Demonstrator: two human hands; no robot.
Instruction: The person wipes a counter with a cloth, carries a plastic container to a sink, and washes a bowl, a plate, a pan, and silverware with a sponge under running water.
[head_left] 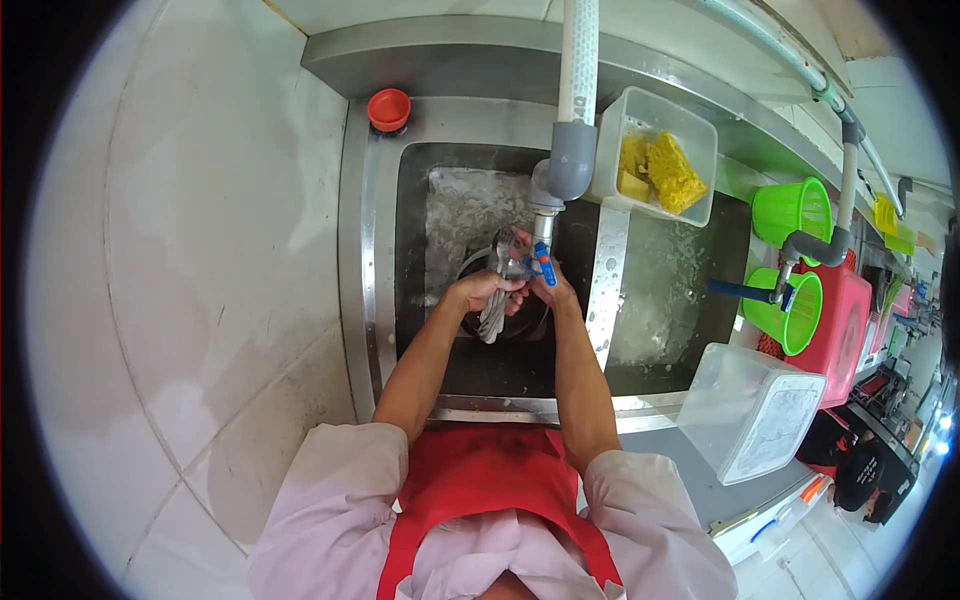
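Note:
My left hand (484,290) is closed round a bundle of metal cutlery (492,318), whose handles point down and whose wider ends point up. Close on the right, my right hand (545,284) is partly hidden behind the blue-handled tap (543,264); its fingers reach toward the bundle, and what they hold cannot be made out. Both hands are over the left sink basin (420,240), under the tap. Below them a round dark vessel (535,335) is partly visible in the basin.
A red bowl (389,109) sits at the sink's back left corner. Yellow sponges (675,173) lie in a clear tub (712,150) between the basins. The right basin (655,290) holds cloudy water. Green baskets (790,212), an upright-sided clear container (770,415) and a pink bin (838,335) stand right.

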